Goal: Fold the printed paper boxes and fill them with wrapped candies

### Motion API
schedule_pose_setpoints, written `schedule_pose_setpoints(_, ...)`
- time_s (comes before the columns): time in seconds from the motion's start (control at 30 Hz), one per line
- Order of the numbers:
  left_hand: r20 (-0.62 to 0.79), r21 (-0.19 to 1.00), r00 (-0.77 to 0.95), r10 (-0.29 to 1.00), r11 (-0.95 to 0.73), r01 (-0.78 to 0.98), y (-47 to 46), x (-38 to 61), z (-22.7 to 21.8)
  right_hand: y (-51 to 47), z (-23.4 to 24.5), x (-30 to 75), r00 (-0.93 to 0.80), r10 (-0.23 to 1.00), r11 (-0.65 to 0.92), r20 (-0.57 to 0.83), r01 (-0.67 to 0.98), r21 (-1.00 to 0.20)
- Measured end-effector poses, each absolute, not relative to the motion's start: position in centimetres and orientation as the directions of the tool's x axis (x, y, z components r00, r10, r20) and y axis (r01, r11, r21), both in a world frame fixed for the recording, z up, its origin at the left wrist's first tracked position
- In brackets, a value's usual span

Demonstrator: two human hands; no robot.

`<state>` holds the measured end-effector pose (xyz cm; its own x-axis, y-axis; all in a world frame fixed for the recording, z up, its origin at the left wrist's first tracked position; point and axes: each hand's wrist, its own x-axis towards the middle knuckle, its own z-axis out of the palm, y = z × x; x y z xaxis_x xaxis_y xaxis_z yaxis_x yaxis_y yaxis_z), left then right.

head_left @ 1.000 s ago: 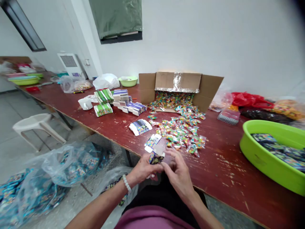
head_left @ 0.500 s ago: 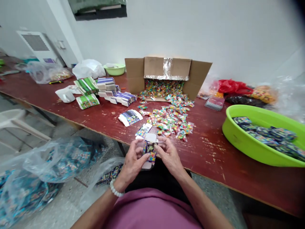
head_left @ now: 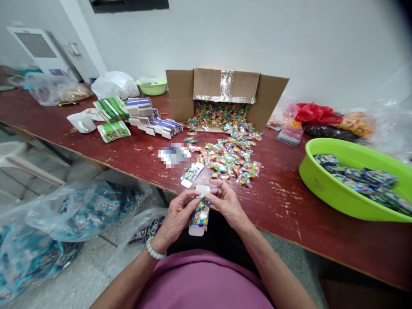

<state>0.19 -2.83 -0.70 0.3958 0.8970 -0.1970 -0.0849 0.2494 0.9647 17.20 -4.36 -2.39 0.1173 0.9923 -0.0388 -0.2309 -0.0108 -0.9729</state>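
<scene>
My left hand [head_left: 175, 219] and right hand [head_left: 227, 204] grasp the printed carton [head_left: 200, 216], fingers pinching its white flap [head_left: 202, 190]; table edge [head_left: 289, 238] at my knuckles; loose carton [head_left: 192, 174] just ahead.

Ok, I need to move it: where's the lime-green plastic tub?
The lime-green plastic tub sits on the red table at the head view's right, beside the spilled candy packets.

Paperbd box [head_left: 200, 216]: printed, glossy, smooth. Desk [head_left: 283, 223]: red-painted wood, rough, chipped. Basin [head_left: 322, 189]: green plastic, glossy. Carton [head_left: 209, 81]: corrug. cardbd, matt.
</scene>
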Motion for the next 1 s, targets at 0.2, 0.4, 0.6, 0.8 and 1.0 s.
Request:
schedule_pose_setpoints(0.2, -0.12, 0.965, 0.322, 0.939, 0.187, -0.185, -2.8, 0.1, -1.4, -4.4, -3.1, 17.5, 0.036, 0.996, 0.085, 0.084, -0.023, -0.996)
schedule_pose_setpoints(0.4, -0.397, 0.793, 0.577, 0.714, 0.583, -0.176, -3.1, -0.2, -1.5, -5.0, -3.0, 17.2, 0.1, 0.954, 0.262, 0.283, 0.185, -0.947)
schedule_pose_setpoints(0.6, -0.511, 0.772, 0.496, 0.702, 0.629, -0.095, -3.1, 0.5, -1.7, -4.9, -2.4, 17.4, -0.058, 0.989, 0.141, 0.136, 0.084, -0.986)
schedule_pose_setpoints(0.8, -0.398, 0.886, 0.491, 0.775, 0.464, -0.014, -3.1, 0.8, -1.8, -4.2, -2.5, 17.5, -0.06, 0.998, -0.011, -0.01, -0.009, -1.0)
schedule_pose_setpoints(1.0, -0.398, 0.896, 0.497, 0.771, 0.444, 0.03, -2.8, 0.5, -2.5, -4.1, -2.1, 17.5, -0.005, 0.998, -0.065, -0.065, -0.118, -0.991)
